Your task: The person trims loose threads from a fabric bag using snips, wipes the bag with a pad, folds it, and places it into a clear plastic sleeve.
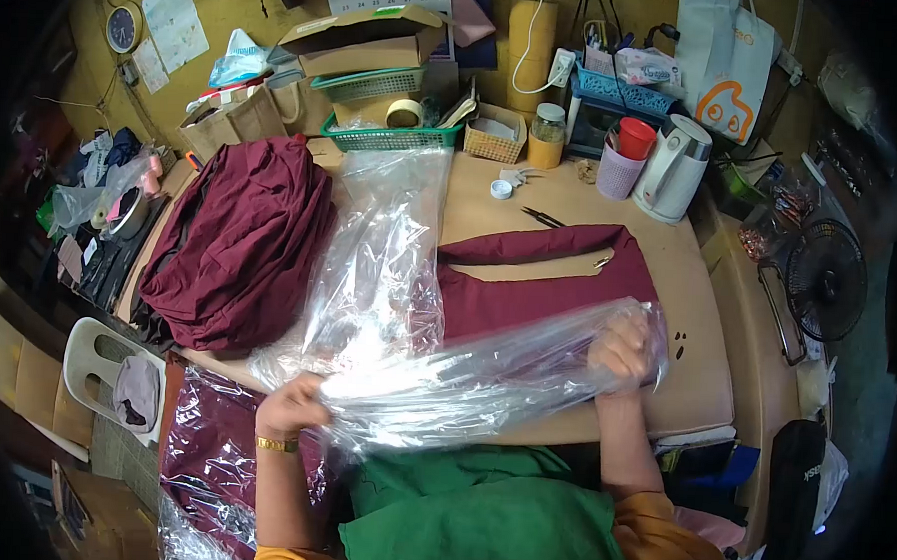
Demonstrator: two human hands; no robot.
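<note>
A clear plastic bag (pixel 464 381) is stretched between my hands over the table's front edge. My left hand (pixel 295 407), with a gold watch at the wrist, is closed on its left end. My right hand (pixel 621 346) grips the other end, its fingers partly covered by the film. Behind the bag lies a maroon cloth piece (pixel 528 298) with a strap-like band along its back. More clear plastic (pixel 385 237) lies at the table's middle, beside a large heap of maroon fabric (pixel 245 236) on the left.
Black snips (pixel 543 217) and a small white roll (pixel 500 189) lie behind the cloth. Green baskets (pixel 395 138), a jar (pixel 548 136), cups (pixel 626 163) and a white kettle (pixel 674 170) line the back. Plastic-wrapped maroon items (pixel 206 450) hang at front left, near a white chair (pixel 89 364).
</note>
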